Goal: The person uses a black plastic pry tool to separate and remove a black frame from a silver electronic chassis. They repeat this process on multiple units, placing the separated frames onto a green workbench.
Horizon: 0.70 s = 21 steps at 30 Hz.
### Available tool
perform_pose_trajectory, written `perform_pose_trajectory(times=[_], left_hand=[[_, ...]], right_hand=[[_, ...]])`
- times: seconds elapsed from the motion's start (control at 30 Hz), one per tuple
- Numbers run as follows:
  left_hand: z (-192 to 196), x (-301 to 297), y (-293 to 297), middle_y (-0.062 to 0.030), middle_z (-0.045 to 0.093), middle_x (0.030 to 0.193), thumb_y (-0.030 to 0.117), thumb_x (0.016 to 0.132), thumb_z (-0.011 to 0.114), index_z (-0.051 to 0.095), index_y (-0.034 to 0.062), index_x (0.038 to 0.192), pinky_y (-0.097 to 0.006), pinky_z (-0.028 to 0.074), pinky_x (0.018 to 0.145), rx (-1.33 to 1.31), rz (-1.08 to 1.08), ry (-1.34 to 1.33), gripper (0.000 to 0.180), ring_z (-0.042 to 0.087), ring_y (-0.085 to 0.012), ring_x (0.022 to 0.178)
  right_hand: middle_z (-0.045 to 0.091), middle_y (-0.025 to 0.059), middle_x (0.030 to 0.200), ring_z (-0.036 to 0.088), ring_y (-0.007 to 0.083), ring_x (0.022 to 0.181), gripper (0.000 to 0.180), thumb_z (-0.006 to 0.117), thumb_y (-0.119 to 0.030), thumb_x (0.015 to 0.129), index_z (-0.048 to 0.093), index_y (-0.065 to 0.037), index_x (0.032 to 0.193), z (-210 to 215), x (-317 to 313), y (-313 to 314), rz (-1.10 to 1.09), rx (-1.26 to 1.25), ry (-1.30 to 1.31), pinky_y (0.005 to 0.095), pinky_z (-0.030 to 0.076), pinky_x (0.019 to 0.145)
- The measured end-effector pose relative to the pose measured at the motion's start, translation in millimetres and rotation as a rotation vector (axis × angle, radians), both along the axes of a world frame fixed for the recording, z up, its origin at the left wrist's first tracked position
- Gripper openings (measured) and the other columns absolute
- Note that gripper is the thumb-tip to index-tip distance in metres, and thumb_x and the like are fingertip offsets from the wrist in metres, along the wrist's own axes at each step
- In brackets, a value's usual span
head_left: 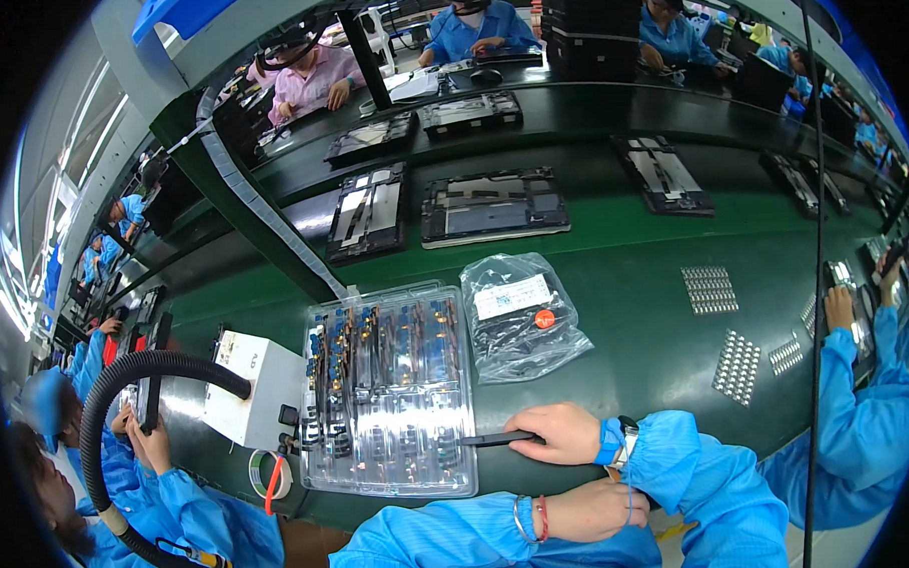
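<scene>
My right hand [552, 433] reaches in from the right, a blue band on its wrist. It grips a thin black tool [490, 440] whose tip points left onto the lower right edge of a clear plastic tray [390, 456]. The tray holds rows of small blue and gold parts in its upper half. My left hand [583, 510] lies at the table's near edge, just under my right forearm, with bracelets on the wrist. Its fingers are tucked out of sight under the blue sleeve.
A clear bag [521, 317] of black parts lies right of the tray. A white box [253, 386] with a black hose and a tape roll [269, 476] stand to the left. Open device frames [492, 208] ride the belt behind. Co-workers in blue sit on both sides.
</scene>
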<state>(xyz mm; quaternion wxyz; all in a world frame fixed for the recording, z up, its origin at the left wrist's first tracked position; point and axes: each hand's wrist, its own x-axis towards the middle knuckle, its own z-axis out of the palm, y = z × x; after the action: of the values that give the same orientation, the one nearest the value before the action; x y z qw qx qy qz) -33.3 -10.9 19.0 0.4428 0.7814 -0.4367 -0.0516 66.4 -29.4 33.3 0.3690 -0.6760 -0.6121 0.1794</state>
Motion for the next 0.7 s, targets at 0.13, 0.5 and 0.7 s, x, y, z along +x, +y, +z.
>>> perform_pose_trajectory(times=[0.13,0.5,0.7], left_hand=[[-1.4,0.0,-1.0,-0.0051,0.053,0.102,-0.001,0.072,0.049,0.056,0.0079,0.093,-0.035,0.045,0.074,-0.008,-0.001,-0.007,0.024,0.051,-0.0246,0.097],[-4.2,0.6,-3.1,-0.0051,0.053,0.1,0.0,0.072,0.049,0.056,0.008,0.091,-0.035,0.045,0.075,-0.018,0.008,-0.02,0.022,0.051,-0.0246,0.096],[-2.3,0.5,-2.0,-0.0044,0.054,0.1,0.0,0.072,0.049,0.056,0.0086,0.091,-0.034,0.047,0.072,-0.008,0.02,-0.028,0.022,0.052,-0.0234,0.095]], right_hand=[[0.061,0.0087,0.082,0.06,0.0263,0.067,0.022,0.056,-0.024,0.082,0.057,-0.008,0.096,0.7,0.4,-0.5,-0.004,-0.01,-0.008,0.0373,0.047,0.057],[0.061,0.0096,0.083,0.06,0.0271,0.069,0.023,0.056,-0.024,0.082,0.057,-0.008,0.099,2.0,0.9,-0.8,0.004,-0.039,-0.006,0.0376,0.047,0.058],[0.062,0.0114,0.086,0.06,0.0309,0.073,0.025,0.052,-0.022,0.084,0.056,-0.009,0.106,-0.9,0.7,0.4,0.002,0.016,-0.004,0.0405,0.048,0.061]])
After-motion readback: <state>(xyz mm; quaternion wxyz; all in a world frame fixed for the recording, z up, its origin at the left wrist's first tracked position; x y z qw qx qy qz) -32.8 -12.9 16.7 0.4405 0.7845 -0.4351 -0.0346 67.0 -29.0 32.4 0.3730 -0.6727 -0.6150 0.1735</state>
